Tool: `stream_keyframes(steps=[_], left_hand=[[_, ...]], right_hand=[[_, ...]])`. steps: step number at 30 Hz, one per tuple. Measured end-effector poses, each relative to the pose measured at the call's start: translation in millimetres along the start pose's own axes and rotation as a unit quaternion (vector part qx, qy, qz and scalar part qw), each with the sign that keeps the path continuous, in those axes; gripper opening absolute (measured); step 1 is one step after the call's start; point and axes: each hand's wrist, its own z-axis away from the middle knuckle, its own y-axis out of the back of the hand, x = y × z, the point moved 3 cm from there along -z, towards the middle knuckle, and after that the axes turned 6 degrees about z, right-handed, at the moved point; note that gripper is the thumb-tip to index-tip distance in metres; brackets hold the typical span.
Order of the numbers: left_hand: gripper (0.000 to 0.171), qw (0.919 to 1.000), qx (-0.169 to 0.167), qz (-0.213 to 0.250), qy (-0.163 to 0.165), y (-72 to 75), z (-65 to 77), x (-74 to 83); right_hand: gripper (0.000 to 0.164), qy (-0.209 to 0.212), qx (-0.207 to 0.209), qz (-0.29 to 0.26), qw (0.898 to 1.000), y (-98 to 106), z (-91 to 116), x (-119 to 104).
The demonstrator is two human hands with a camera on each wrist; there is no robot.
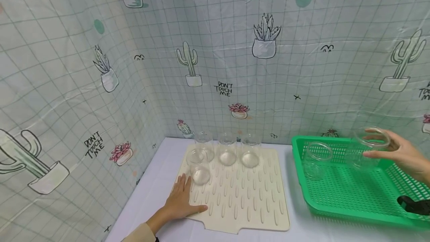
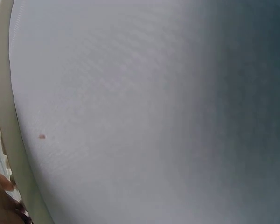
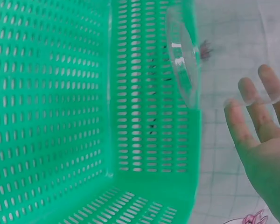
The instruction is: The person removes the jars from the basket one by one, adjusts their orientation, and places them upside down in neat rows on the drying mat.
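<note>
My right hand (image 1: 403, 156) grips a clear plastic cup (image 1: 364, 158) near its rim, over the back of the green basket (image 1: 352, 222). In the right wrist view, fingertips (image 3: 249, 91) spread along the cup (image 3: 233, 42), whose rounded edge overlaps the basket wall. A second clear cup (image 1: 318, 161) is in the basket's back left corner. My left hand (image 1: 181, 201) rests on the left edge of a cream ridged board (image 1: 242, 201), thumb and fingers extended. Just beyond its fingertips stands a clear cup (image 1: 200, 174). Three more cups (image 1: 227, 152) line the board's back edge.
A white-covered table (image 1: 137, 212) carries the board and basket. Behind and to the left hangs a gridded cactus-print curtain (image 1: 215, 47). A narrow strip of table separates board and basket. Mostly tabletop (image 2: 107, 112) fills the left wrist view, with the board's edge (image 2: 14, 126) at left.
</note>
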Motion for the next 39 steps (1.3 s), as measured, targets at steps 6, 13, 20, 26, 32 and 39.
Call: stream_keyframes(steps=[6, 13, 20, 26, 32, 39], left_hand=[[0.119, 1.0000, -0.001, 0.002, 0.001, 2.2, 0.4, 1.9], [0.117, 0.9999, 0.005, 0.013, 0.004, 2.2, 3.0, -0.8], [0.113, 0.9990, 0.020, 0.039, 0.004, 4.9, 4.6, -1.9], [0.113, 0.9972, 0.032, 0.066, 0.008, 13.2, 6.9, 0.2], [0.113, 0.9943, 0.046, 0.096, 0.007, 34.0, 9.5, 7.6], [0.113, 0.9901, 0.069, 0.122, -0.003, 65.8, 8.0, 19.0]], right_hand=[[0.076, 0.015, 0.022, -0.009, 1.000, 3, 3, -10], [0.076, 0.031, 0.034, -0.011, 0.999, 2, 6, -23], [0.079, 0.038, 0.045, 0.002, 0.998, 5, 9, -47], [0.078, 0.071, 0.043, -0.007, 0.996, 6, 12, -73], [0.078, 0.081, 0.048, 0.001, 0.996, 5, 14, -91], [0.080, 0.067, 0.050, 0.016, 0.996, 0, 17, -111]])
